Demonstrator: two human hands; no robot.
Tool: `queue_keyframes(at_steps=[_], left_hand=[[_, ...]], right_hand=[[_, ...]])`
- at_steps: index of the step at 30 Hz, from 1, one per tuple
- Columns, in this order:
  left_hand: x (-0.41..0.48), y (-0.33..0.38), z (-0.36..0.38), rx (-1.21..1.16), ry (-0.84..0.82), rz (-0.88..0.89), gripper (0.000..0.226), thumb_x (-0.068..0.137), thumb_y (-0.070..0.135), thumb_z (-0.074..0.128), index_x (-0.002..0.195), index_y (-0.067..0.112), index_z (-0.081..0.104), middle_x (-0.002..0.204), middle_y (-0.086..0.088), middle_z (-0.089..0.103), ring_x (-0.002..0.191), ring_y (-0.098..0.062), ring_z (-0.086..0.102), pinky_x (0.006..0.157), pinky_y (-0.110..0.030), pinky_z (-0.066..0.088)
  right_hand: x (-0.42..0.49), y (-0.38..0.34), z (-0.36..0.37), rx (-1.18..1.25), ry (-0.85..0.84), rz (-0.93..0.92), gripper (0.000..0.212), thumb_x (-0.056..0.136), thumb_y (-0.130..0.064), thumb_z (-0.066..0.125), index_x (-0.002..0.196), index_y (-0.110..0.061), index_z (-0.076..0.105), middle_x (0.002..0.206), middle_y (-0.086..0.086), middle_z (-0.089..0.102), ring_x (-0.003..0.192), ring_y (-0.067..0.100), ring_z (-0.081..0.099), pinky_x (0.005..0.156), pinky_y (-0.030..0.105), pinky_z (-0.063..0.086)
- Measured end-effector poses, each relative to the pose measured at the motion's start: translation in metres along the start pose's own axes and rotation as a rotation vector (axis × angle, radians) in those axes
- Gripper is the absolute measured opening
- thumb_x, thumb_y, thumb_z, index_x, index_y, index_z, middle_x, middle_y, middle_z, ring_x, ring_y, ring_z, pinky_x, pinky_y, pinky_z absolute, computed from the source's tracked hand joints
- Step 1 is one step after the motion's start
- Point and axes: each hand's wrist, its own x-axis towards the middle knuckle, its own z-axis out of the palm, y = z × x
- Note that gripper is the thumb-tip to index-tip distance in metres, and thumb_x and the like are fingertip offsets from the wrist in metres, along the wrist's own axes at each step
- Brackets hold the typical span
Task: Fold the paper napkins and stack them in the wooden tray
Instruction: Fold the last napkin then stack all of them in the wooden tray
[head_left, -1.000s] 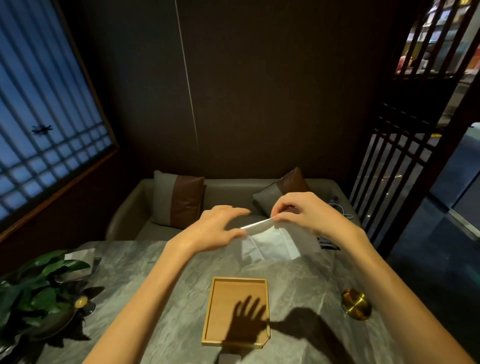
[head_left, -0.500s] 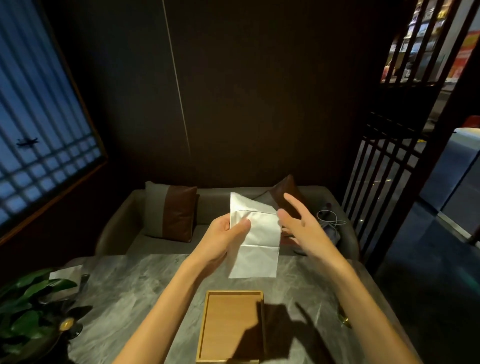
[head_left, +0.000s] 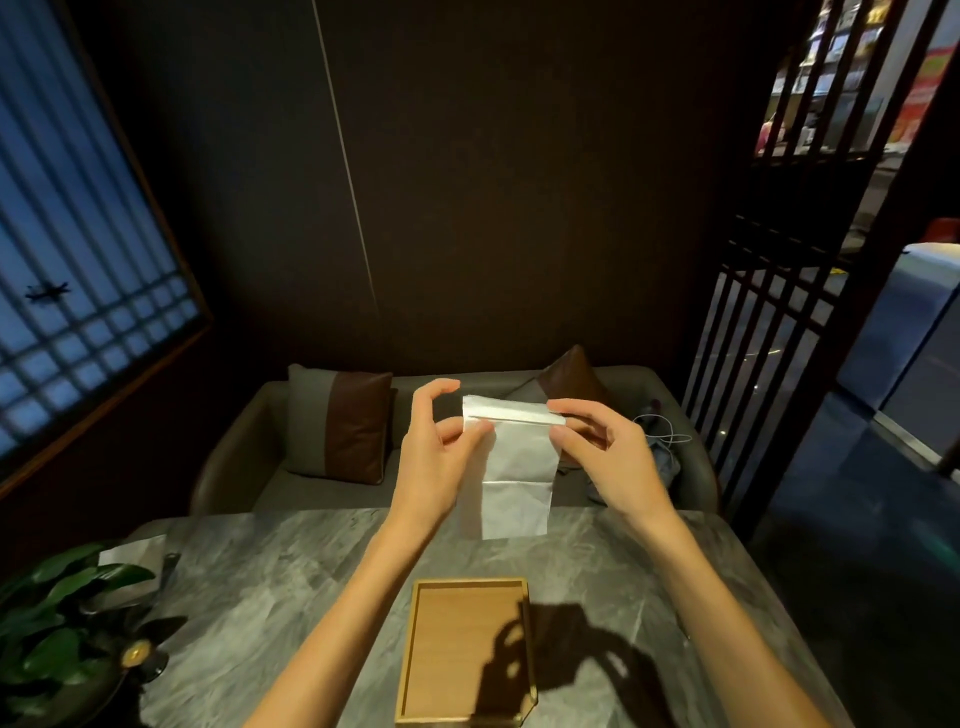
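Change since earlier: half a second ago only the left hand pinched the napkin while the right hand stood open beside it; now both hands grip its top edge, and the top strip has been turned over into a narrow fold.
View: head camera, the only one.
Left hand (head_left: 435, 457): raised above the far part of the tabletop, thumb and fingers closed on the top left corner of the napkin; index finger curled up and free.
Right hand (head_left: 605, 451): at the same height, thumb and fingertips pinched on the top right end of the folded strip.
Paper napkin (head_left: 517, 467): white, held in the air between the two hands, hanging straight down with a crease across its lower part; its bottom edge is seen over the table's far edge, and contact cannot be judged.
Wooden tray (head_left: 410, 670): rectangular, lying flat near the table's near edge, about the middle; nothing in it, with the hands' shadow across its right side.
Table (head_left: 270, 582): grey marble-patterned top.
Plant (head_left: 57, 623): green leaves at the table's left edge, with a pale paper sheet (head_left: 132, 553) just behind it.
Sofa (head_left: 249, 452): beyond the table's far edge, carrying a grey-and-brown cushion (head_left: 340, 423).
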Motion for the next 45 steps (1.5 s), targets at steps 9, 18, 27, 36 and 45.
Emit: queue_keyframes(at_steps=[9, 18, 27, 36, 45], left_hand=[[0.010, 0.002, -0.005, 0.100, -0.192, -0.064, 0.020, 0.090, 0.015, 0.073, 0.106, 0.027, 0.070, 0.100, 0.007, 0.073, 0.092, -0.003, 0.072, 0.070, -0.018, 0.060], [0.015, 0.007, 0.001, 0.290, -0.042, -0.017, 0.007, 0.090, 0.017, 0.074, 0.092, 0.024, 0.074, 0.097, 0.010, 0.065, 0.085, -0.006, 0.063, 0.071, -0.011, 0.052], [0.021, 0.010, 0.002, 0.173, -0.053, -0.002, 0.006, 0.098, 0.012, 0.063, 0.101, 0.015, 0.065, 0.098, 0.003, 0.068, 0.093, -0.013, 0.067, 0.080, -0.027, 0.055], [0.017, 0.004, -0.002, 0.053, -0.033, -0.068, 0.010, 0.104, 0.019, 0.052, 0.105, 0.024, 0.060, 0.088, -0.002, 0.068, 0.080, -0.018, 0.068, 0.074, -0.032, 0.058], [0.010, 0.005, -0.005, -0.196, -0.247, -0.249, 0.040, 0.098, 0.012, 0.062, 0.125, 0.034, 0.044, 0.096, 0.012, 0.080, 0.089, -0.013, 0.078, 0.067, -0.020, 0.060]], right_hand=[[0.003, 0.005, -0.009, -0.007, 0.078, 0.021, 0.019, 0.093, -0.014, 0.068, 0.110, -0.024, 0.071, 0.099, -0.001, 0.075, 0.090, 0.007, 0.071, 0.073, 0.015, 0.058], [0.009, 0.001, -0.011, -0.272, 0.042, 0.008, 0.010, 0.094, -0.023, 0.066, 0.100, -0.023, 0.074, 0.099, -0.007, 0.072, 0.096, 0.010, 0.066, 0.081, 0.027, 0.056], [0.013, -0.009, -0.010, -0.119, -0.076, -0.005, 0.033, 0.093, -0.030, 0.068, 0.123, -0.036, 0.056, 0.102, -0.005, 0.070, 0.099, 0.003, 0.066, 0.087, 0.022, 0.052], [0.010, -0.002, 0.000, -0.053, -0.201, 0.073, 0.053, 0.093, -0.028, 0.068, 0.135, -0.046, 0.041, 0.084, -0.020, 0.066, 0.084, -0.005, 0.068, 0.073, 0.017, 0.056], [0.008, -0.004, 0.007, 0.101, -0.019, 0.111, 0.043, 0.094, -0.025, 0.067, 0.131, -0.038, 0.050, 0.126, -0.006, 0.063, 0.108, 0.011, 0.067, 0.083, 0.031, 0.061]])
